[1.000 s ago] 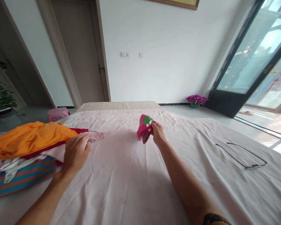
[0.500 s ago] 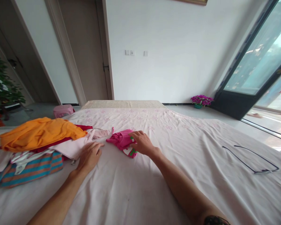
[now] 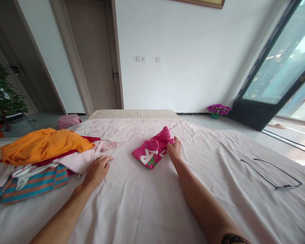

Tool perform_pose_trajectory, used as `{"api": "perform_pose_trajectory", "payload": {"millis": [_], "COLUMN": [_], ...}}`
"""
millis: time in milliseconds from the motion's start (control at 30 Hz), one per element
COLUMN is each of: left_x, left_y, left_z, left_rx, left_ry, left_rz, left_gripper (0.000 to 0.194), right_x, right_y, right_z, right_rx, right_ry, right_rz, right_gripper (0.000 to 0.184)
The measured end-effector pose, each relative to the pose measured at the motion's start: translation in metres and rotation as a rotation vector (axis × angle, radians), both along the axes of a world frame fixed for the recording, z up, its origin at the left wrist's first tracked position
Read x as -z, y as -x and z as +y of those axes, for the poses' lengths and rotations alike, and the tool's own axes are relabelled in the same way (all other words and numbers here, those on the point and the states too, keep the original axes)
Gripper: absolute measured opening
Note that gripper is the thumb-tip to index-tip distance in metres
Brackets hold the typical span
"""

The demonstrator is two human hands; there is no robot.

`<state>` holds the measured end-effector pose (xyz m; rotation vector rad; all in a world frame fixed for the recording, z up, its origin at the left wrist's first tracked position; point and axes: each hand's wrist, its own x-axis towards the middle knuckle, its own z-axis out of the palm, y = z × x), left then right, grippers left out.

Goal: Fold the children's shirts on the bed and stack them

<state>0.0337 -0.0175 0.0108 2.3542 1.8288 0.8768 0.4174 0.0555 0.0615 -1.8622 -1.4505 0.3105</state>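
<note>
A small pink garment (image 3: 152,151) with white and green lettering lies on the pale pink bedsheet (image 3: 147,203). My right hand (image 3: 174,149) pinches its far right corner and lifts that end a little off the bed. To the left, my left hand (image 3: 97,170) rests on the sheet with its fingers loosely curled and nothing visible in them. Its fingertips touch the edge of a pale pink cloth (image 3: 77,160) that sticks out of a pile of clothes.
The pile at the left has an orange garment (image 3: 43,145) on top and a blue-and-orange striped one (image 3: 33,185) below. A black wire hanger (image 3: 271,172) lies on the sheet at the right. Beyond the bed are a pink stool (image 3: 69,120), a flower pot (image 3: 218,110) and a glass door (image 3: 282,71).
My right hand has pulled the pink garment to the right and away from me, spreading it so the lettering shows. My left hand has stayed at the edge of the pile.
</note>
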Motion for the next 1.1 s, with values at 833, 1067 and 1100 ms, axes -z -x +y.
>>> {"api": "perform_pose_trajectory", "payload": {"millis": [833,1067,1100], "left_x": [0.004,0.006,0.006], "left_y": [0.003,0.004,0.005], "left_z": [0.003,0.003,0.003], "left_rx": [0.014,0.032,0.028], "left_ry": [-0.027,-0.063,-0.076], "left_rz": [-0.036,-0.073,-0.086], "left_gripper": [0.032,0.031,0.031], "right_x": [-0.001,-0.012,-0.020], "right_y": [0.002,0.014,0.016], "right_z": [-0.005,-0.013,-0.016], "right_rx": [-0.507,-0.218,-0.226], "right_ry": [0.068,-0.069,-0.153], "right_rz": [-0.535,-0.278,-0.172], "right_gripper": [0.010,0.028,0.027]}}
